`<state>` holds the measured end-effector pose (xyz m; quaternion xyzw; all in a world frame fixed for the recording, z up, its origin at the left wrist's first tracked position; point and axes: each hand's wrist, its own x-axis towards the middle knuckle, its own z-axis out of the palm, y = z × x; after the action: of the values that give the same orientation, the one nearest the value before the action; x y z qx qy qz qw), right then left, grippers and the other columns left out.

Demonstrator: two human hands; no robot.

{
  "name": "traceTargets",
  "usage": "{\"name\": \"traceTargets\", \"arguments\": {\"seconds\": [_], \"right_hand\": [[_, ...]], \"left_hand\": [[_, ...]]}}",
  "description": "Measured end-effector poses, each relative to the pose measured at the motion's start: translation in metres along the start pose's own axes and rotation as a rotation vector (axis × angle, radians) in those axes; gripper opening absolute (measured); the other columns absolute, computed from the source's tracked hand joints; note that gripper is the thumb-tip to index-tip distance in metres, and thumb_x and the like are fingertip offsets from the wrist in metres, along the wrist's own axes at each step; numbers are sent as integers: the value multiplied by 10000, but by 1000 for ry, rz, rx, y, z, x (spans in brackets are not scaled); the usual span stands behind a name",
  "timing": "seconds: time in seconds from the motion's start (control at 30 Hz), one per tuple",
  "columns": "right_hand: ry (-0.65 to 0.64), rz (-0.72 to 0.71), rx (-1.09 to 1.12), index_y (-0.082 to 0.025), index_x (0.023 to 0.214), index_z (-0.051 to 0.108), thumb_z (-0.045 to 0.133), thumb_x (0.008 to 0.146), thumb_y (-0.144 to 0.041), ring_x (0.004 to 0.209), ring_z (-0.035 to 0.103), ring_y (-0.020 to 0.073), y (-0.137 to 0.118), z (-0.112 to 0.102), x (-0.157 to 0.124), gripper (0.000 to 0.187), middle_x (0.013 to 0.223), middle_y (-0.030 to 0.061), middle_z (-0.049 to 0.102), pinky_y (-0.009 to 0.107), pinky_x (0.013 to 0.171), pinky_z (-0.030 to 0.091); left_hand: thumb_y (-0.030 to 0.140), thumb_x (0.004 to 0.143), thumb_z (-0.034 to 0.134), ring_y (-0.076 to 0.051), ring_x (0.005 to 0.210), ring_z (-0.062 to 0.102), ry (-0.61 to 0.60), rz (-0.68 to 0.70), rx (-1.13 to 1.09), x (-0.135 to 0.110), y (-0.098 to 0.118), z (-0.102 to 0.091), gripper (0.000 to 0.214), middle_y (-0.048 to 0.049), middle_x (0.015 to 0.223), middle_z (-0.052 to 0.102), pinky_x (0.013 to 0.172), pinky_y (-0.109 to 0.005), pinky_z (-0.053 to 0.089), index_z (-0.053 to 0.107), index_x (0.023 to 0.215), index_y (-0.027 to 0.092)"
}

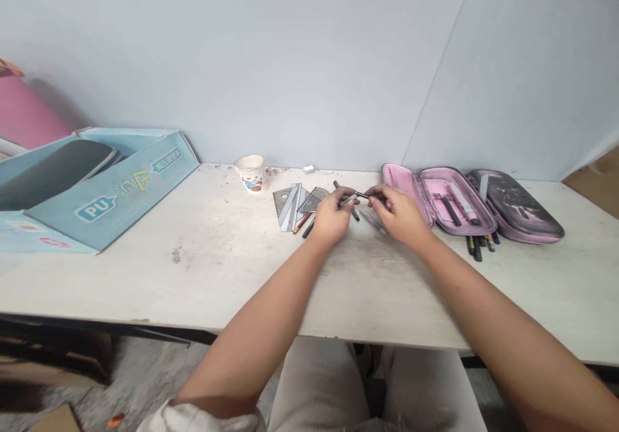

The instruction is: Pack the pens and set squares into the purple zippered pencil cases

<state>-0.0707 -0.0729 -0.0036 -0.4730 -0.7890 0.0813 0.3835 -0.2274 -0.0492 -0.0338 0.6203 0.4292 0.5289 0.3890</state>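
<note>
At the far left stands a blue box [145, 180] with a dark case [58, 169] lying in it. A paper cup [252, 175] stands to its right, near the wall, then a bundle of rulers [291, 207] lies flat, with a red pencil [302, 222] at its near edge and a small white block [308, 169] behind.

Next comes the left hand [333, 214], its fingertips pinching one end of a slim pen [362, 195]. The pen sits between the two hands, just above the table [242, 264], running from the left fingertips to the right. The right hand [397, 211] pinches the dark other end between thumb and fingers. A greyish pen [372, 221] lies below, between the wrists.

Beside the right hand lies an open pink pencil case [483, 227], holding a marker [462, 202]; a dark case with pink trim [522, 207] adjoins it at right.
</note>
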Motion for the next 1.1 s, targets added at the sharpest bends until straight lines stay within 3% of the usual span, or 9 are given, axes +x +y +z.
{"name": "traceTargets", "arguments": {"seconds": [0.13, 0.3, 0.6, 0.8, 0.93, 1.1], "right_hand": [[-19, -60, -74, -173, 903, 616, 408, 851, -244, 888, 557, 195, 4, -2, -6, 226, 910, 69, 651, 310, 783, 395], [165, 61, 47, -185, 974, 576, 389, 869, -293, 845, 581, 176, 0, -9, -10, 241, 909, 53, 652, 289, 736, 417], [19, -30, -167, -186, 920, 571, 361, 857, -232, 893, 557, 207, 4, -4, -11, 224, 915, 67, 636, 312, 771, 401], [248, 101, 50, -186, 1094, 454, 407, 865, -379, 807, 597, 175, -4, 2, -16, 304, 886, 58, 630, 285, 698, 437], [184, 41, -9, -158, 1208, 389, 380, 870, -454, 714, 599, 180, -7, 13, -20, 450, 846, 64, 636, 290, 638, 441], [49, -11, -163, -120, 1297, 335, 279, 903, -436, 761, 605, 202, -10, 16, -20, 508, 988, 125, 627, 304, 636, 437]], "left_hand": [[168, 788, 508, -103, 691, 586, -39, 15, -61, 0, 4, -1, 114, -19, 776, 638, 681, -224, 449, 580, 875, 186], [132, 779, 489, -115, 711, 590, -87, 22, 116, -6, 11, 1, 170, -15, 786, 659, 718, -238, 436, 590, 893, 207], [118, 739, 515, -171, 785, 595, -163, 110, 339, -15, 22, 4, 203, -10, 814, 664, 779, -275, 424, 612, 868, 240], [145, 798, 456, -142, 740, 594, -243, 29, 109, -21, 29, 13, 173, -14, 781, 632, 746, -254, 432, 547, 928, 213], [86, 754, 467, -129, 721, 550, -192, 45, 95, -25, 31, 16, 183, 0, 776, 613, 736, -235, 417, 558, 865, 200], [40, 744, 417, -126, 750, 541, -152, 95, 167, -23, 27, 16, 274, -1, 803, 612, 736, -223, 418, 558, 912, 203]]}}
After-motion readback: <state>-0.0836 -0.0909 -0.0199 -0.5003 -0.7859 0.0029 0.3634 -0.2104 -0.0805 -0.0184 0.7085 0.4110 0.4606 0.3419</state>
